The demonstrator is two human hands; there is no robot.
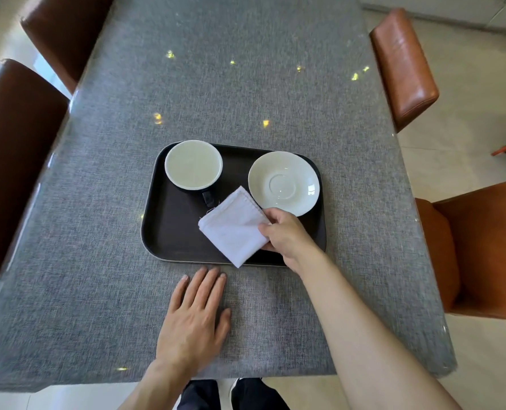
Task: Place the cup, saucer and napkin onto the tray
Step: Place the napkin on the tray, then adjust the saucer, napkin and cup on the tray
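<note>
A dark rounded tray (pixel 169 232) lies in the middle of the grey table. A cup (pixel 193 164) with a white inside and a dark outside stands in the tray's far left corner, its handle pointing toward me. At the tray's far right rests a white saucer (pixel 283 182). My right hand (pixel 287 235) pinches the right corner of a folded white napkin (pixel 233 229), which lies over the tray's near middle, its tip past the front rim. Flat on the cloth just in front of the tray lies my left hand (pixel 193 318), holding nothing.
The grey tablecloth (pixel 246 84) covers a long table. Brown leather chairs stand at the left (pixel 15 149) and orange-brown ones at the right (pixel 402 63). The near table edge runs just above my legs.
</note>
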